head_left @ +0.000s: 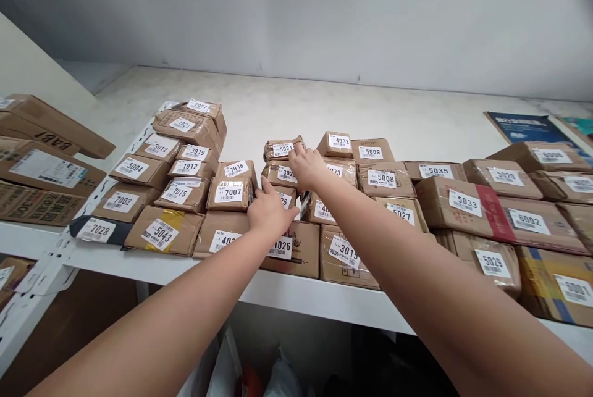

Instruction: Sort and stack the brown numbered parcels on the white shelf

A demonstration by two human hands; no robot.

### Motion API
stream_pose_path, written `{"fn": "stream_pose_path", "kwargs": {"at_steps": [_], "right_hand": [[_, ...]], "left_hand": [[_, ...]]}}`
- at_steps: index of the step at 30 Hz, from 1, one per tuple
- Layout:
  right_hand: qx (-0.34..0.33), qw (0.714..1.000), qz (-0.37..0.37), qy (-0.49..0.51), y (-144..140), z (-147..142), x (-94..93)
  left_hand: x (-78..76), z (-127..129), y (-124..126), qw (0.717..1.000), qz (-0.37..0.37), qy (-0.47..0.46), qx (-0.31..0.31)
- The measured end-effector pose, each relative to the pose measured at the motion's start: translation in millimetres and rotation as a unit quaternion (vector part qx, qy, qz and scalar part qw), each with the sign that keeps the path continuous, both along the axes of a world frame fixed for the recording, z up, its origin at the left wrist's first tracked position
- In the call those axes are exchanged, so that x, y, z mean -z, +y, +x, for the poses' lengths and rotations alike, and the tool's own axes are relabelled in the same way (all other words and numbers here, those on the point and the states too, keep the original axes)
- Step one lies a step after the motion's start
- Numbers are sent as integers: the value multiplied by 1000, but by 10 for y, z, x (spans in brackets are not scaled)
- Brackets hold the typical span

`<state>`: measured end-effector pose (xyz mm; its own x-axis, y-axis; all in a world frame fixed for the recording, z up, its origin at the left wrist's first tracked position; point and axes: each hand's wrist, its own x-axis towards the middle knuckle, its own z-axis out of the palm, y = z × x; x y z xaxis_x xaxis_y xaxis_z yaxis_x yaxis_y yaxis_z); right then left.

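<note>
Both my arms reach up to a white shelf [324, 304] packed with brown cardboard parcels bearing white numbered labels. My left hand [269, 212] rests on a small parcel [286, 198] in the middle stack, fingers together, just right of the parcel labelled 7007 [230, 192]. My right hand [306, 165] lies a little higher on the stack, its fingertips touching the top parcel labelled 5031 [282, 149] and covering part of the parcel below it [280, 173]. Whether either hand grips a parcel is not visible.
Stacks of labelled parcels fill the shelf left [160, 233] and right [466, 202]. Larger boxes [44, 165] sit on a neighbouring shelf at far left. A blue booklet [525, 127] lies at back right. Bags [278, 378] sit below the shelf. A grey wall stands behind.
</note>
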<state>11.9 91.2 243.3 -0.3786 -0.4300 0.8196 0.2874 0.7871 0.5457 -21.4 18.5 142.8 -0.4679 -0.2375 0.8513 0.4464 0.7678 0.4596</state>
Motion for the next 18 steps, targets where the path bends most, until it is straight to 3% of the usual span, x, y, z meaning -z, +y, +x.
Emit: {"fn": "stream_pose_path", "kwargs": {"at_steps": [6, 14, 18], "right_hand": [[-31, 999, -8, 2, 98, 72, -35], [-144, 989, 3, -32, 243, 132, -61], [-170, 984, 12, -50, 286, 80, -20]], "left_hand": [[-4, 119, -36, 1000, -1, -17, 21], [-34, 205, -91, 999, 8, -26, 34], [-39, 194, -142, 999, 6, -20, 39]]}}
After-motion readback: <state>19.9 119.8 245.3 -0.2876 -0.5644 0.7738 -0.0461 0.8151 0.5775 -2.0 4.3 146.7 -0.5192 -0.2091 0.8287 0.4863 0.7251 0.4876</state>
